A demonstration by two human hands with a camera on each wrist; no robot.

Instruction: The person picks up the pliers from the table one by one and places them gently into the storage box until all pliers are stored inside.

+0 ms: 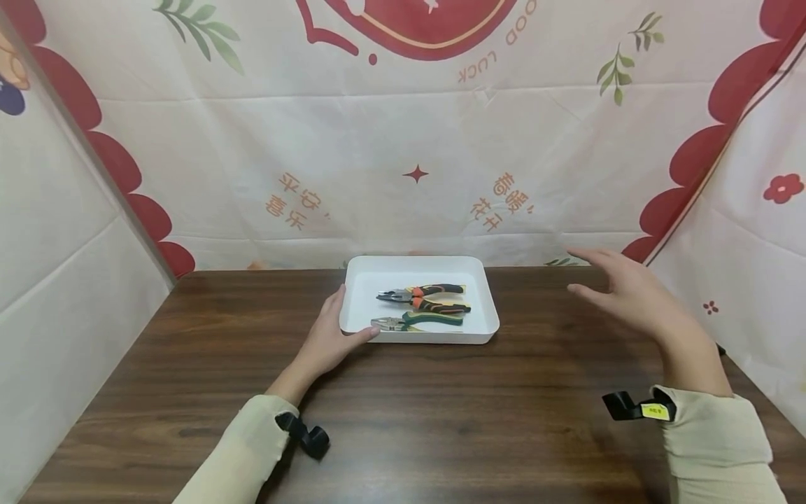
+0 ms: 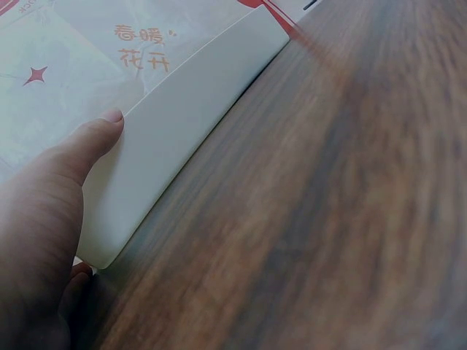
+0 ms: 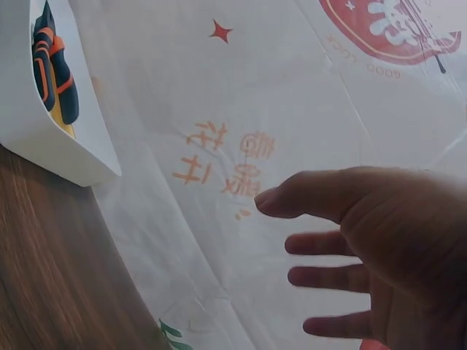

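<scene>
A white rectangular tray [image 1: 415,337] sits on the table near its back edge. My left hand [image 1: 327,339] grips its front left corner, thumb along the front rim and fingers at the left side. In the left wrist view the thumb [image 2: 91,142] lies against the tray wall [image 2: 175,131], and a bit of finger shows below the corner. Inside the tray lie two pliers with black and orange handles [image 1: 437,288] and one with green handles [image 1: 434,318], jaws pointing left. My right hand [image 1: 636,294] hovers right of the tray, fingers spread, holding nothing.
The brown wooden table [image 1: 453,420] extends in front and to both sides of the tray. A printed white cloth [image 1: 378,140] hangs directly behind it, with further cloth walls at left and right. Black straps with cameras [image 1: 305,434] sit on both wrists.
</scene>
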